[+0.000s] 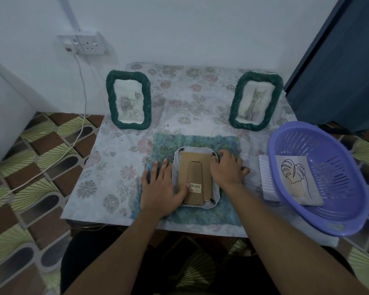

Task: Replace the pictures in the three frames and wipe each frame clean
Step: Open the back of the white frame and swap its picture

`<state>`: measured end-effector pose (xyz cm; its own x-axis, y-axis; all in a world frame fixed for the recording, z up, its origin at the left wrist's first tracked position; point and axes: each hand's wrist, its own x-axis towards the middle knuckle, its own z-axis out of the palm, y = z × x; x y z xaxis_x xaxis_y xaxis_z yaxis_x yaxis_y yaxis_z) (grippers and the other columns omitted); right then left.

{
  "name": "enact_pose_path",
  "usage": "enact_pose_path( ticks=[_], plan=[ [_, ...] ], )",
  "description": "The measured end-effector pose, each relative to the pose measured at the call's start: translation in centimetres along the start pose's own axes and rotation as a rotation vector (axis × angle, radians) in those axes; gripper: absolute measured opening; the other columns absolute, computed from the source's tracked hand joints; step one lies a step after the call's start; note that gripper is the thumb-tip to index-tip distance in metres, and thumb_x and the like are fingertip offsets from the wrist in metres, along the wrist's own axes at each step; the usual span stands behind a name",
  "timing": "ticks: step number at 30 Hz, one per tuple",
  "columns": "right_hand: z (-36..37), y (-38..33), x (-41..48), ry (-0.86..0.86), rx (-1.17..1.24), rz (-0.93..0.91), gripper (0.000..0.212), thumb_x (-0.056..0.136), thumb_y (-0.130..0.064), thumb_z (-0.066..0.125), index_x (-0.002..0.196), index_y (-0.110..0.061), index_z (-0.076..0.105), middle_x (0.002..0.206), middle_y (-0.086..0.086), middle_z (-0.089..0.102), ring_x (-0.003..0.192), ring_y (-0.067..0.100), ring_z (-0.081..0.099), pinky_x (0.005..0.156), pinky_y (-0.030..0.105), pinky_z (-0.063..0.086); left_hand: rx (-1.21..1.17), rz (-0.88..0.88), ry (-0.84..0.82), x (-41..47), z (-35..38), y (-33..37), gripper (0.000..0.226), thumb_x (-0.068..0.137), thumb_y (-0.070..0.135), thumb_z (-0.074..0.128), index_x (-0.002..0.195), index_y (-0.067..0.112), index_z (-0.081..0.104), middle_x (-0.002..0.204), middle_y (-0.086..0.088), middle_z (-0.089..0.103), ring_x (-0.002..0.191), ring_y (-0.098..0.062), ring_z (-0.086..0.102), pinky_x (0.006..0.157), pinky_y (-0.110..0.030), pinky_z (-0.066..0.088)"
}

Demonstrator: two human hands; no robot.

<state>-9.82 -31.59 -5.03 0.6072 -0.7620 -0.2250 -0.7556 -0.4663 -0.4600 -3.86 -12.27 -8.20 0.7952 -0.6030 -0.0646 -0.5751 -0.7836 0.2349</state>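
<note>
Head: left hand (158, 188) spread, thumb pressing frame (197, 171) (face-down); right hand (227, 169) curled gripping corner.

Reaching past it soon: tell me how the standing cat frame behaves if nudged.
The cat frame stands upright on its narrow edge, so a nudge would probably tip it. Its twisted green rim looks rough, likely easy to grip.

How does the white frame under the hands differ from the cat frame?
The white frame lies face down on the blue mat, left hand and right hand on it; the cat frame stands upright, untouched. The white frame shows its cardboard back; the cat frame shows its picture. The white frame's rim is pale, the cat frame's dark green. Both are rounded rectangles.
</note>
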Motion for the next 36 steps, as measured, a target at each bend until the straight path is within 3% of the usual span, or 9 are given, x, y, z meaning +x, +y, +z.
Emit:
enact_pose_path(
  ticks=[4,6,10,15,22,25,29,32,36],
  plan=[
    [0.9,1.3,-2.9,0.066,-0.093,-0.254,0.053,0.098,-0.045,0.044,0.146,-0.022,0.038,0.154,0.005,0.036,0.143,0.025,0.025,0.113,0.05,0.018,-0.014,-0.004,0.004,0.0,0.1,0.0,0.092,0.084,0.079,0.019,0.155,0.02,0.022,0.165,0.003,0.012,0.152,-0.019,0.001,0.121,-0.051,0.005],
    [1.4,2.5,-4.3,0.034,-0.164,-0.352,0.058,0.097,-0.049,0.043,0.149,-0.024,0.035,0.163,0.006,0.019,0.15,0.025,0.013,0.117,0.051,0.014,-0.006,-0.004,0.002,0.0,0.1,0.0,0.095,0.082,0.08,0.015,0.155,0.02,0.021,0.165,0.004,0.012,0.152,-0.02,0.001,0.121,-0.05,0.005],
    [2.2,4.4,-5.9,-0.03,-0.233,-0.463,0.067,0.091,-0.058,0.029,0.154,-0.035,0.024,0.167,0.005,0.002,0.154,0.026,-0.001,0.118,0.055,0.012,-0.002,-0.001,-0.004,0.0,0.1,0.0,0.093,0.083,0.079,0.017,0.155,0.02,0.02,0.165,0.004,0.011,0.152,-0.02,0.0,0.12,-0.05,0.004],
    [3.0,5.1,-6.6,-0.051,-0.285,-0.476,0.065,0.092,-0.062,0.011,0.155,-0.046,0.012,0.168,0.001,-0.002,0.154,0.025,-0.004,0.121,0.053,0.006,-0.004,-0.004,-0.014,0.0,0.2,0.0,0.096,0.082,0.08,0.014,0.156,0.02,0.016,0.165,0.004,0.008,0.152,-0.019,-0.002,0.121,-0.051,0.004],
    [3.2,4.9,-6.8,-0.055,-0.294,-0.46,0.065,0.092,-0.062,0.008,0.155,-0.046,0.007,0.168,0.0,0.002,0.154,0.024,0.002,0.122,0.051,0.003,-0.094,0.003,0.072,-0.3,0.1,0.0,0.094,0.085,0.077,0.028,0.157,0.018,0.014,0.165,0.002,0.006,0.152,-0.019,0.001,0.121,-0.049,0.007],
    [3.2,4.8,-6.9,-0.057,-0.291,-0.453,0.065,0.092,-0.063,0.007,0.155,-0.046,0.005,0.168,0.001,0.004,0.154,0.024,0.003,0.122,0.051,0.003,-0.205,0.042,0.152,-0.5,0.4,-0.3,0.076,0.09,0.068,0.032,0.15,0.022,0.031,0.161,0.005,0.022,0.15,-0.017,0.008,0.118,-0.049,0.011],
    [3.1,4.7,-6.9,-0.054,-0.299,-0.453,0.067,0.091,-0.064,0.005,0.155,-0.046,0.005,0.168,0.002,0.007,0.154,0.025,0.005,0.122,0.052,0.004,-0.307,0.134,0.231,-0.9,0.8,-1.2,0.04,0.097,0.044,0.034,0.123,0.025,0.058,0.138,0.007,0.05,0.142,-0.016,0.029,0.105,-0.058,0.031],
    [3.2,4.7,-7.0,-0.039,-0.295,-0.456,0.067,0.092,-0.063,0.008,0.156,-0.044,0.01,0.167,0.003,0.012,0.153,0.027,0.009,0.121,0.053,0.006,-0.271,0.247,0.256,-1.9,1.2,-1.7,0.035,0.096,0.037,0.039,0.114,0.023,0.066,0.13,0.006,0.057,0.133,-0.016,0.039,0.1,-0.057,0.036],
    [3.2,4.7,-7.0,-0.029,-0.286,-0.463,0.067,0.092,-0.063,0.011,0.156,-0.042,0.016,0.166,0.005,0.016,0.153,0.029,0.014,0.121,0.054,0.007,-0.2,0.345,0.25,-4.2,1.8,-2.5,0.041,0.094,0.047,0.046,0.123,0.023,0.064,0.132,0.01,0.058,0.131,-0.013,0.043,0.101,-0.045,0.032]
  ],
)
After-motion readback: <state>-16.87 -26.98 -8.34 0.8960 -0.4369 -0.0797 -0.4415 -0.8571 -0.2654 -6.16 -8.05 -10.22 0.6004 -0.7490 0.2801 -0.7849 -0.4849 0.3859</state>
